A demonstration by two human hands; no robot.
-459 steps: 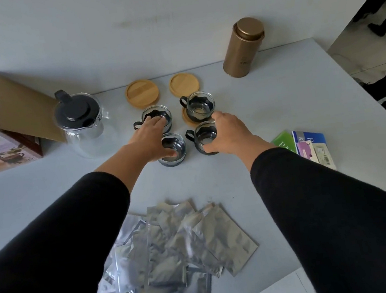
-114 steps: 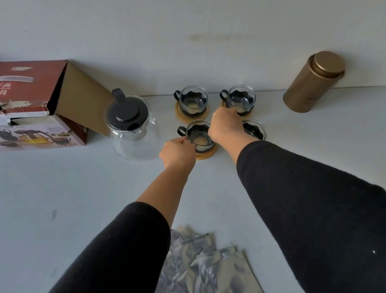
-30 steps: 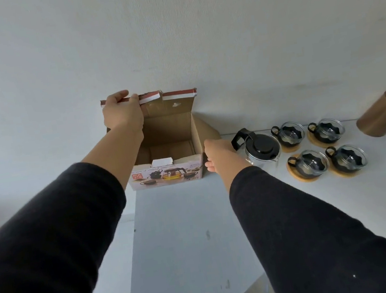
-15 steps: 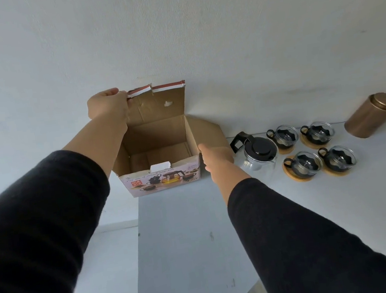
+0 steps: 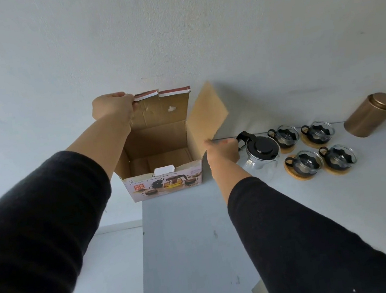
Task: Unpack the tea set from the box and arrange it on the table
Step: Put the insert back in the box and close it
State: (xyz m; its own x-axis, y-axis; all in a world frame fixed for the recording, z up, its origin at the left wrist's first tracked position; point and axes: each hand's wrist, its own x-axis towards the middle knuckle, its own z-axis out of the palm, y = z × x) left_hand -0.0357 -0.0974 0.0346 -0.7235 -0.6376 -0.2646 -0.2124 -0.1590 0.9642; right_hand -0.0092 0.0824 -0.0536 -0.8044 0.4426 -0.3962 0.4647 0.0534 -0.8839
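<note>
Table (image 5: 187, 234) corner: box (image 5: 165, 183) overhanging edge

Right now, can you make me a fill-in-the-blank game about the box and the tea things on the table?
1. The left hand grips the box's back ____.
2. Each glass cup sits on a round wooden ____.
3. There are ____ glass cups on the table.
4. The teapot has a ____ lid.

Missing words: flap; coaster; four; black
</note>
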